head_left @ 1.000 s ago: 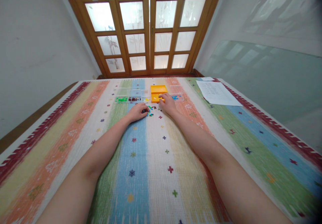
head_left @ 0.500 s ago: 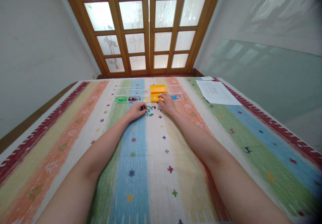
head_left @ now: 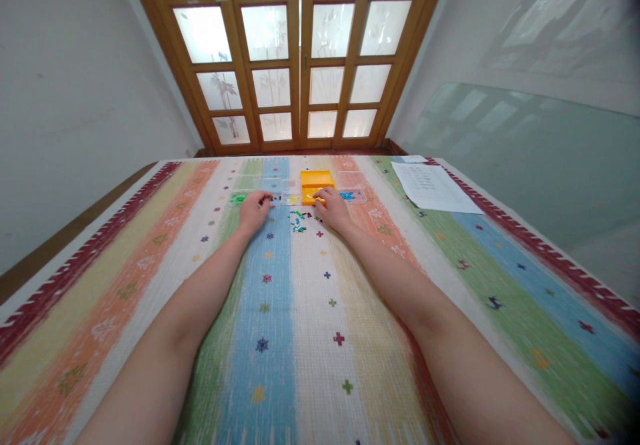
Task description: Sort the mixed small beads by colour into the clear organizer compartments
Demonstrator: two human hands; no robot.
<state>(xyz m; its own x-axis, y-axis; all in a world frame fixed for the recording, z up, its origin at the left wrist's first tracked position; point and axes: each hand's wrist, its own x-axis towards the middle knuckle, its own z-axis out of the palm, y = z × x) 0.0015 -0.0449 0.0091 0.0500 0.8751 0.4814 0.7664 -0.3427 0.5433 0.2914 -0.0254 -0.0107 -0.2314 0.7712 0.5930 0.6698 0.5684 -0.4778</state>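
Observation:
My left hand (head_left: 255, 210) is over the clear box holding dark brown pieces, its fingers drawn together; anything between them is too small to make out. My right hand (head_left: 332, 207) rests at the front of the orange box (head_left: 317, 178), fingertips pinched together over its near part, their contents hidden. Small white pieces lie inside that open box. Between my hands, a loose pile of small mixed pieces (head_left: 299, 229) in blue, green, yellow and dark red lies on the cloth. Green pieces (head_left: 237, 199) sit left of my left hand, yellow pieces (head_left: 293, 199) to its right.
Blue pieces (head_left: 350, 195) fill a clear box right of my right hand. White printed sheets (head_left: 433, 188) lie at the table's far right. A striped tablecloth (head_left: 320, 365) covers the table. A glass-paned wooden door (head_left: 299, 65) and a leaning glass panel (head_left: 525, 158) stand beyond.
My left hand has moved left and slightly away from me, from the loose pile to the dark brown pieces. My right hand stays at the orange box. The view has shifted slightly.

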